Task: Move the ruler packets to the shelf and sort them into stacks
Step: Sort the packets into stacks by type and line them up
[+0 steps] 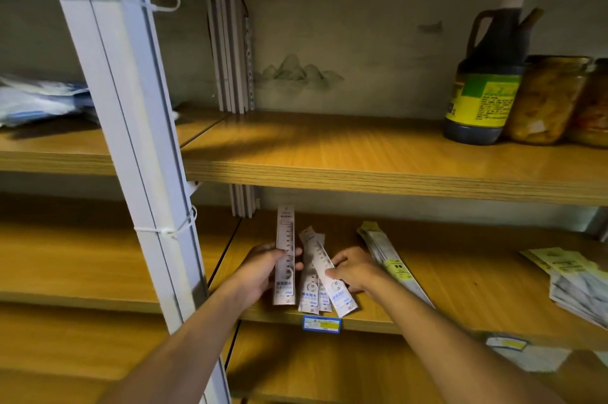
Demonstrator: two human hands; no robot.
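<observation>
My left hand (263,267) grips one upright white ruler packet (285,239) above the wooden shelf (460,298). My right hand (353,268) pinches another white ruler packet (339,295), tilted over a small loose pile of like packets (309,296) lying near the shelf's front edge. To the right lies a stack of longer packets with yellow labels (391,262), slanting back to front. Further right sits another spread stack of yellow-labelled packets (572,278).
A blue and yellow price tag (321,324) is stuck on the shelf edge. A white metal post (131,140) stands at the left. The shelf above holds a dark sauce jug (487,81) and glass jars (549,101). Plastic-wrapped goods (39,101) lie upper left.
</observation>
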